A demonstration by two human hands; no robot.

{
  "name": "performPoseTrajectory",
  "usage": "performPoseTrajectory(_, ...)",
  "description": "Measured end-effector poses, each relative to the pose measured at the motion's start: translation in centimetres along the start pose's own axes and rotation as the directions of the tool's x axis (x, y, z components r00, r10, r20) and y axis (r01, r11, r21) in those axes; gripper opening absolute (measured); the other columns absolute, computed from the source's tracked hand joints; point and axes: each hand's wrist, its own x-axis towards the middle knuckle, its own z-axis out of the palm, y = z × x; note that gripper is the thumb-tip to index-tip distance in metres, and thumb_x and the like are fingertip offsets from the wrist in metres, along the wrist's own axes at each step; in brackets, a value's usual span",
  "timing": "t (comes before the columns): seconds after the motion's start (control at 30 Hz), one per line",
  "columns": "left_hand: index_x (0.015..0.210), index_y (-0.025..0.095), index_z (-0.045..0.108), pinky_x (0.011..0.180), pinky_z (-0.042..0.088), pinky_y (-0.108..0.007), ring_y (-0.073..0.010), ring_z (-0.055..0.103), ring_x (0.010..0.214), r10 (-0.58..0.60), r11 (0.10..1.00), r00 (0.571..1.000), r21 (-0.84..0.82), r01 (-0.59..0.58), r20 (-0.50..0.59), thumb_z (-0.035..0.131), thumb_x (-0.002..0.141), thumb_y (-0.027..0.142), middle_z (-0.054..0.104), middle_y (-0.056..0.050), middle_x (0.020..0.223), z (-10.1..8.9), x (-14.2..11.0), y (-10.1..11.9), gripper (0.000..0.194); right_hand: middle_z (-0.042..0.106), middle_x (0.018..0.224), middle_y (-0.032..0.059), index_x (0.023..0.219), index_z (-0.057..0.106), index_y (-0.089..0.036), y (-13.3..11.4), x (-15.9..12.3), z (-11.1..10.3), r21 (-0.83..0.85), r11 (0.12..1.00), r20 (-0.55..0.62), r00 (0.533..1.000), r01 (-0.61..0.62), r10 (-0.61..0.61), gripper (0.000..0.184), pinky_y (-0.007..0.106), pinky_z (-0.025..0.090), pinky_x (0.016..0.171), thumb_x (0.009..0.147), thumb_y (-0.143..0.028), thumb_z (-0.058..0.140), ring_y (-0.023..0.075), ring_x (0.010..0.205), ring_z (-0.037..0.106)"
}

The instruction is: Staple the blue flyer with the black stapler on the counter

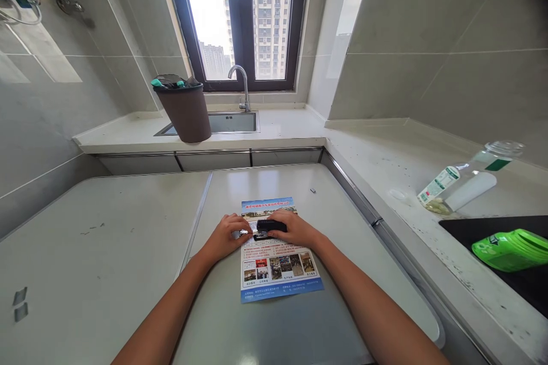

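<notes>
A printed leaflet (280,274) with blue bands, text and small photos lies flat on the pale table in front of me. Over its upper half is a black stapler (272,226) with a shiny silver part (245,232) at its left end. My right hand (295,227) grips the black body from the right, thumb below and fingers above. My left hand (229,235) is at the silver end, thumb and fingertips pinched together there. Whether a small piece sits between those fingertips is too fine to make out.
A small grey piece (313,190) lies on the table beyond the leaflet. A brown bin (185,111) stands by the sink (233,122) on the back counter. To the right are a tilted clear bottle (468,179) and a green bottle (511,250).
</notes>
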Motion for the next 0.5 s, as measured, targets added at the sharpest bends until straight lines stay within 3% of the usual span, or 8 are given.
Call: performPoseTrajectory(0.5, 0.089, 0.027, 0.076, 0.088, 0.043, -0.037, -0.0209, 0.066, 0.095, 0.012, 1.000, 1.000, -0.004, -0.011, 0.016, 0.068, 0.093, 0.033, 0.077, -0.002, 0.100, -0.10, -0.11, -0.40, 0.011, 0.072, 0.107, 0.0080, 0.111, 0.067, -0.021, 0.04, 0.02, -0.03, -0.005, 1.000, 0.006, 1.000, -0.005, 0.005, 0.024, 0.035, 0.048, 0.089, 0.094, -0.038, 0.070, 0.0236, 0.101, 0.064)
